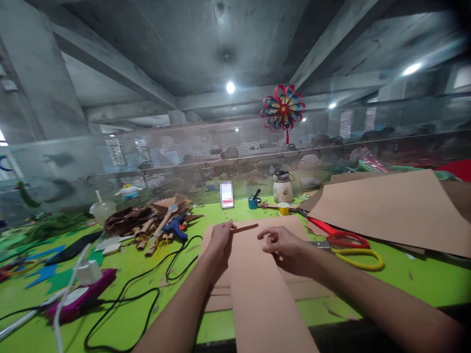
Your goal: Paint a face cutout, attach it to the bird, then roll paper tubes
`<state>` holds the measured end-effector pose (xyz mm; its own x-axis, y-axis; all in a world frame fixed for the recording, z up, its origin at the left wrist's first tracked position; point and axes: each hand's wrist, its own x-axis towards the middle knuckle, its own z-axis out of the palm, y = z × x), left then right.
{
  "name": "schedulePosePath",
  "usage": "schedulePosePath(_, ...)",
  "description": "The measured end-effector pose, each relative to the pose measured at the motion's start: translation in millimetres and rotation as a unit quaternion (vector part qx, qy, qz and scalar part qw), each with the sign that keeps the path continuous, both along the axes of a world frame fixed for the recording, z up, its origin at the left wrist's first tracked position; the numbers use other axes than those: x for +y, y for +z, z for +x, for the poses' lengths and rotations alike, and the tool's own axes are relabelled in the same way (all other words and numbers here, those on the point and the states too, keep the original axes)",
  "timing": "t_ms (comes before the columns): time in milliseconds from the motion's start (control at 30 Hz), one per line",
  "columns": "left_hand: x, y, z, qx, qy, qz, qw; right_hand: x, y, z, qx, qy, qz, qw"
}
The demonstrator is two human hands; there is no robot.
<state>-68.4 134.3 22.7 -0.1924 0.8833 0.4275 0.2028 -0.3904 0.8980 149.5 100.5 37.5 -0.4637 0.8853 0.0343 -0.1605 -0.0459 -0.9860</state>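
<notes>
A long strip of brown kraft paper (265, 304) runs from the table's front edge up between my hands. Across its far end lies a narrow darker brown strip (246, 228), either a folded edge or a separate piece; I cannot tell which. My left hand (220, 242) pinches at the left end of that narrow strip, thumb and fingers closed. Over the right side of the long paper, my right hand (281, 245) has bent fingers standing apart, with nothing visible in them. Scissors with red and yellow handles (358, 259) lie beside my right wrist. More brown sheets (217, 303) are underneath.
Left are a blue glue gun (175, 228), brown paper pieces (147, 225), black cable (127, 289) and a purple power strip (83, 296). A phone (227, 195), teal cup (253, 202), yellow spool (283, 209) and jar (282, 189) stand behind. Large brown sheets (390, 211) lie right.
</notes>
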Motion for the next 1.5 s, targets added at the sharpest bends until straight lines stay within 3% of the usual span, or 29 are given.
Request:
schedulePosePath(100,-4,9.9,1,-0.009,0.004,0.005,1.0,-2,-1.6,-7,-0.024,-0.012,-0.006,1.0)
schedulePosePath(233,-7,21.3,-2,0.022,-0.034,-0.096,0.995,-1,-3.4,-7,0.004,-0.018,-0.022,1.0)
schedulePosePath(400,-2,17.2,-2,-0.002,-0.071,-0.121,0.99,-3,0.2,-2,-0.015,0.006,-0.019,1.0)
schedulePosePath(533,-2,16.4,2,-0.062,-0.116,-0.123,0.984,-6,3.7,1,-0.026,-0.053,0.034,0.998)
schedulePosePath(700,-12,23.0,12,-0.032,-0.169,-0.154,0.973,-5,8.6,5,-0.031,-0.124,0.054,0.99)
schedulePosePath(967,-16,22.8,20,-0.024,-0.207,-0.155,0.966,0,1.4,0,-0.03,-0.028,0.009,0.999)
schedulePosePath(1167,-18,27.8,14,0.059,-0.258,-0.173,0.949,1,5.8,3,-0.021,-0.037,0.002,0.999)
schedulePosePath(1300,-24,27.4,13,0.054,-0.302,-0.175,0.935,0,11.0,7,-0.034,-0.033,0.017,0.999)
schedulePosePath(1500,-33,28.9,26,0.067,-0.291,-0.2,0.933,2,7.7,5,-0.083,-0.03,0.047,0.995)
